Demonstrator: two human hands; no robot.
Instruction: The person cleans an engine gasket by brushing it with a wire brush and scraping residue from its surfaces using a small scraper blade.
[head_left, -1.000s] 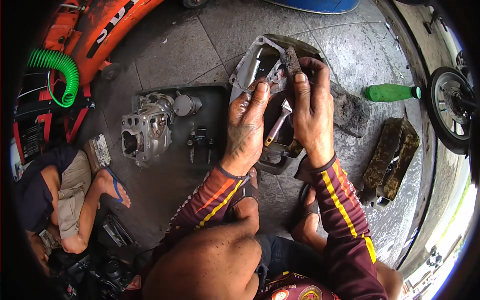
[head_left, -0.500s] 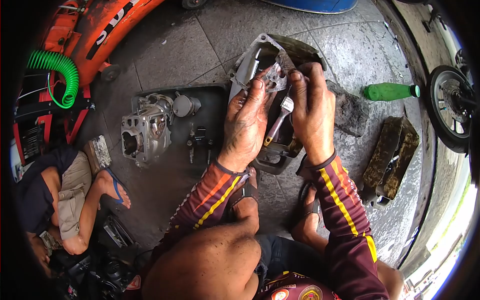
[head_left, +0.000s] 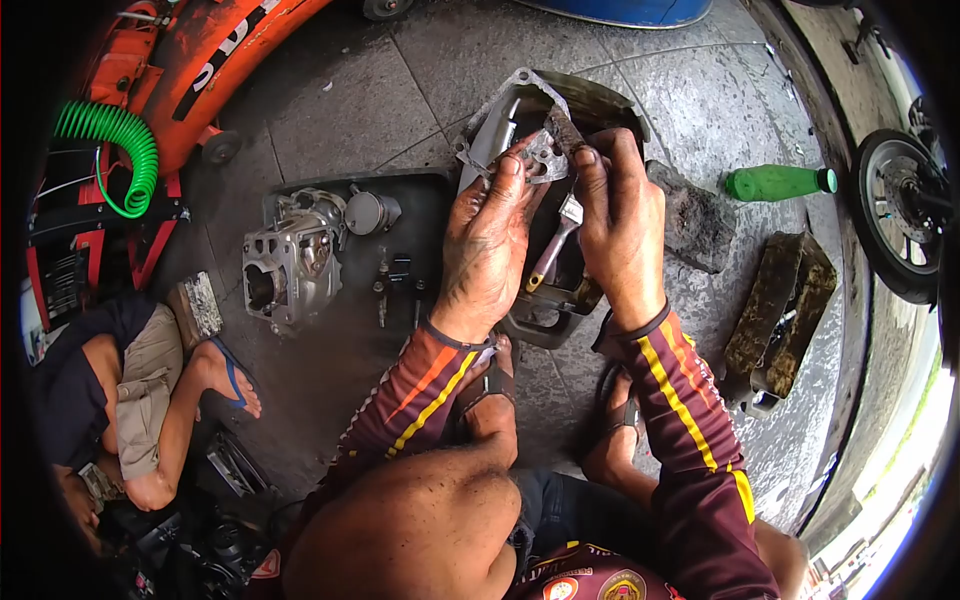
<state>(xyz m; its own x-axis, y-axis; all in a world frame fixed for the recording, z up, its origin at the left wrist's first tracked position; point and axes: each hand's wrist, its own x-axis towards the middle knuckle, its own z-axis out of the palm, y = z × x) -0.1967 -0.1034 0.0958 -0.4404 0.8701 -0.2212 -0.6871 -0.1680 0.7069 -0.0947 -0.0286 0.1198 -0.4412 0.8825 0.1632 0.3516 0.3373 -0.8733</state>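
1. Left hand (head_left: 487,245): fingers curled tight on silver-grey, hole-cornered metal housing (head_left: 492,138).
2. Right hand (head_left: 615,215): fingertips pinching grimy brown flat strip (head_left: 565,132) (material unclear) at housing's edge.
3. Housing: ahead of purple-handled brush (head_left: 560,240).

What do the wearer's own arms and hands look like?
Long maroon sleeves, left and right, each with a yellow stripe, orange accents toward the wrist, small white markings and a dark cuff. Left hand and right hand are bare: no gloves, dark grime on the fingers. No cables seen on either arm.
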